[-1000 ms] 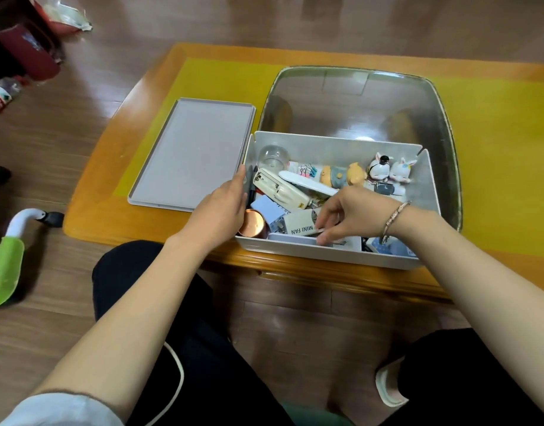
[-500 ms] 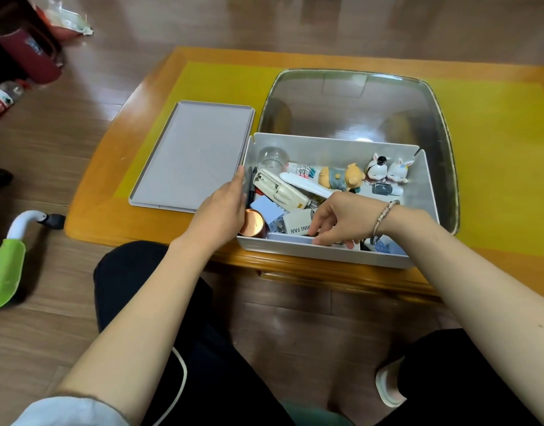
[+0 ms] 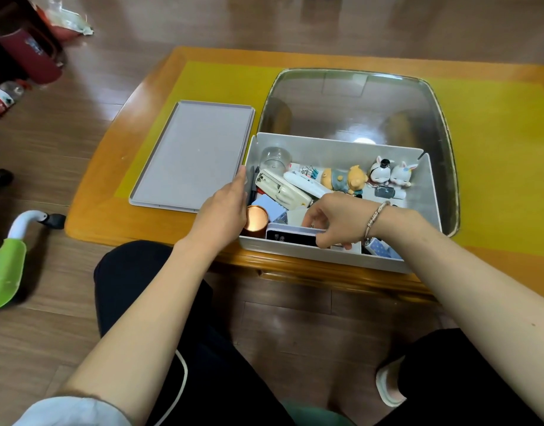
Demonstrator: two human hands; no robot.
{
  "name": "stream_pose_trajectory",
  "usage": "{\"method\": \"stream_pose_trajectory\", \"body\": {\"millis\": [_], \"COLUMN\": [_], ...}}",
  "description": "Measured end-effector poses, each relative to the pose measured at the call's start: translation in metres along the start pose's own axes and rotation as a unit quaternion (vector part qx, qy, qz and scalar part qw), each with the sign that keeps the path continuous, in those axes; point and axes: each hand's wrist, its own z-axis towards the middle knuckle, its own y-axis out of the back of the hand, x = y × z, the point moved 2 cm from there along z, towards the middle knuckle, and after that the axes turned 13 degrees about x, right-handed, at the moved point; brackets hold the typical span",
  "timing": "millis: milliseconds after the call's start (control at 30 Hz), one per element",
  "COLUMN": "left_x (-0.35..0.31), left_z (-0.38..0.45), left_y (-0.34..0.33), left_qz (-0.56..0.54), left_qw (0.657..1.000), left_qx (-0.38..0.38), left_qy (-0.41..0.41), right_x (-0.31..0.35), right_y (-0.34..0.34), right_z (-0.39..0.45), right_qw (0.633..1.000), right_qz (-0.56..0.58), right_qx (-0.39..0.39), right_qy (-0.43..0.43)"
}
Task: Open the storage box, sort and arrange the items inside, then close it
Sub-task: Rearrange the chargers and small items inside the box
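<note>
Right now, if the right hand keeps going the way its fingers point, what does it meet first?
The right hand points left along the near wall, gripping the dark flat device. Next in line looks like the copper tin, though depth is unclear.

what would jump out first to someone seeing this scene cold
The open white storage box at the table's near edge, crammed with small items such as a bear figurine and two rabbit figurines. Both hands work there: the left hand rests on its left wall, the right hand grips a dark flat device. The lid lies to the left.

Open white storage box point(image 3: 335, 146), cluttered, beside its flat lid point(image 3: 192, 155).
</note>
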Motion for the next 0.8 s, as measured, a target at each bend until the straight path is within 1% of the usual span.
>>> {"method": "stream_pose_trajectory", "body": {"millis": [167, 200, 267, 367, 400, 467, 533, 567, 633, 733, 800], "left_x": [-0.005, -0.005, -0.007, -0.009, -0.010, -0.016, -0.031, -0.043, -0.071, -0.118, -0.144], "left_z": [0.000, 0.000, -0.001, -0.002, -0.002, -0.002, 0.001, 0.004, 0.012, 0.025, 0.033], "left_y": [0.000, 0.001, 0.003, 0.006, 0.006, 0.011, 0.014, 0.014, 0.008, -0.013, -0.031], "left_qz": [0.016, 0.013, -0.007, -0.047, -0.038, 0.004, 0.004, -0.007, -0.025, -0.008, 0.013], "left_qw": [1.000, 1.000, 1.000, 0.999, 0.999, 0.998, 0.993, 0.992, 0.988, 0.969, 0.955], "left_qx": [0.005, 0.001, -0.004, -0.011, -0.018, -0.065, -0.106, -0.104, -0.056, 0.059, 0.124], "left_qy": [0.010, 0.009, 0.003, 0.000, 0.001, -0.004, -0.045, -0.077, -0.141, -0.238, -0.267], "right_x": [0.002, 0.001, -0.004, -0.026, -0.036, -0.057, -0.078, -0.088, -0.104, -0.123, -0.129], "right_y": [-0.006, -0.005, 0.000, 0.012, 0.016, 0.019, 0.020, 0.018, 0.013, 0.002, -0.003], "right_z": [-0.002, -0.006, -0.018, -0.042, -0.051, -0.067, -0.079, -0.083, -0.085, -0.082, -0.077], "right_qw": [0.996, 0.994, 0.988, 0.961, 0.950, 0.924, 0.894, 0.883, 0.865, 0.839, 0.826], "right_qz": [-0.065, -0.054, 0.002, 0.089, 0.100, 0.120, 0.148, 0.163, 0.186, 0.193, 0.185], "right_qx": [-0.063, -0.083, -0.148, -0.259, -0.294, -0.363, -0.423, -0.441, -0.465, -0.508, -0.532], "right_qy": [0.026, 0.036, 0.054, 0.042, 0.035, 0.025, 0.011, 0.005, -0.001, -0.018, -0.028]}}
